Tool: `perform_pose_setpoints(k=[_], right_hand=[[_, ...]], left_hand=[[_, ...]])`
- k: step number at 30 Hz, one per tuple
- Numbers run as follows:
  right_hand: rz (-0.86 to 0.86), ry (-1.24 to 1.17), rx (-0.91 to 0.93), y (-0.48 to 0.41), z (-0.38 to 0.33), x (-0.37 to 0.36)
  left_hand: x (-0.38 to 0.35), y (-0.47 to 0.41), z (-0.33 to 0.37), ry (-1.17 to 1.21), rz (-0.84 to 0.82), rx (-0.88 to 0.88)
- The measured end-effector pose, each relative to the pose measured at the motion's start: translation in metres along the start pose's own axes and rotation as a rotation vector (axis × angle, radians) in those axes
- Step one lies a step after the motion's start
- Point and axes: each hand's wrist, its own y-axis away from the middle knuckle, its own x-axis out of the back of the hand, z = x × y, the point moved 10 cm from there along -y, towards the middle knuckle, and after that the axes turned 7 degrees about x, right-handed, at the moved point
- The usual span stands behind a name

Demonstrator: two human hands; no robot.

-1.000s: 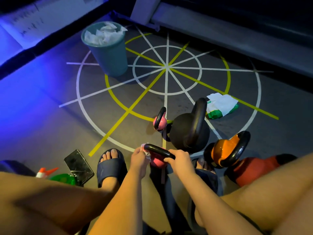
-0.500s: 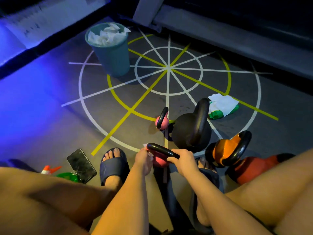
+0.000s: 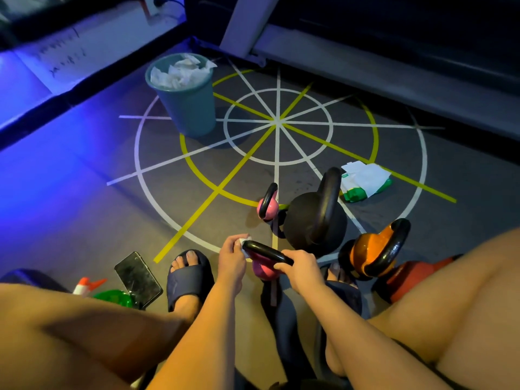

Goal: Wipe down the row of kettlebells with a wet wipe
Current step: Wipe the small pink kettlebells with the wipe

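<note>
A small pink kettlebell (image 3: 266,269) with a black handle sits between my feet. My right hand (image 3: 301,267) grips the right end of its handle. At the handle's left end, my left hand (image 3: 232,256) pinches a white wet wipe (image 3: 244,240) against it. Beyond it stand another pink kettlebell (image 3: 267,208), a large black kettlebell (image 3: 313,220), an orange kettlebell (image 3: 371,253) and a red kettlebell (image 3: 413,277) partly hidden by my right leg.
A teal bin (image 3: 191,108) full of used wipes stands at the back left on the floor markings. A green-and-white wipe pack (image 3: 364,182) lies right of the black kettlebell. A phone (image 3: 138,278) and a green spray bottle (image 3: 112,295) lie by my left foot.
My left hand with the wipe has shifted slightly along the left end of the handle. The right hand keeps its grip. The view has tilted a little.
</note>
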Motion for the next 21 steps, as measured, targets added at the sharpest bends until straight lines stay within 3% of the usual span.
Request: perform_pose_setpoints(k=[6, 9, 11, 15, 21], right_hand=[[-0.009, 0.007, -0.013, 0.003, -0.001, -0.001], [0.001, -0.016, -0.016, 0.002, 0.002, 0.002], [0.003, -0.023, -0.015, 0.004, 0.002, 0.006], [0.015, -0.017, -0.02, 0.008, 0.005, 0.009], [0.048, 0.063, -0.029, 0.011, 0.001, 0.006]], left_hand=[[-0.014, -0.011, -0.03, 0.086, -0.09, 0.347], [-0.015, -0.011, -0.023, 0.067, -0.045, 0.355], [-0.007, -0.009, -0.015, 0.043, 0.007, 0.295], [-0.008, 0.008, 0.015, -0.274, 0.06, 0.017], [-0.049, 0.046, 0.056, -0.704, -0.082, -0.401]])
